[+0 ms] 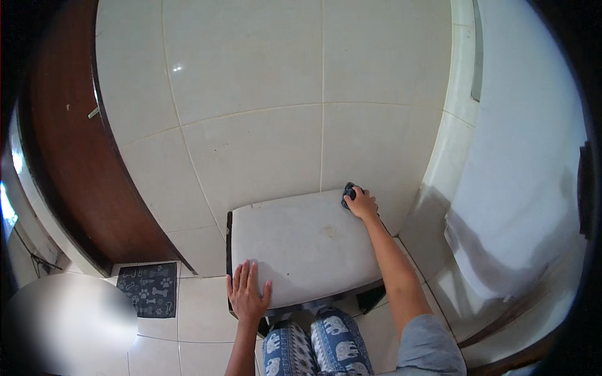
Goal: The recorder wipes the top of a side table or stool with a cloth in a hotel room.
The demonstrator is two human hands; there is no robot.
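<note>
A padded bench with a pale fabric top [301,244] stands against the tiled wall, in front of my knees. My right hand [362,202] grips a small black object [348,195] at the far right corner of the cushion; its kind cannot be made out. On the near left corner of the cushion my left hand [248,291] lies flat, fingers spread, holding nothing. A yellowish stain [329,231] marks the fabric right of the middle, and a small dark spot lies nearer to me.
A brown wooden door [94,164] with a metal handle is on the left. A dark mat [148,290] with paw and bone prints lies on the tiled floor. White cloth [522,141] hangs at the right. Pale wall tiles [254,155] rise directly behind the bench.
</note>
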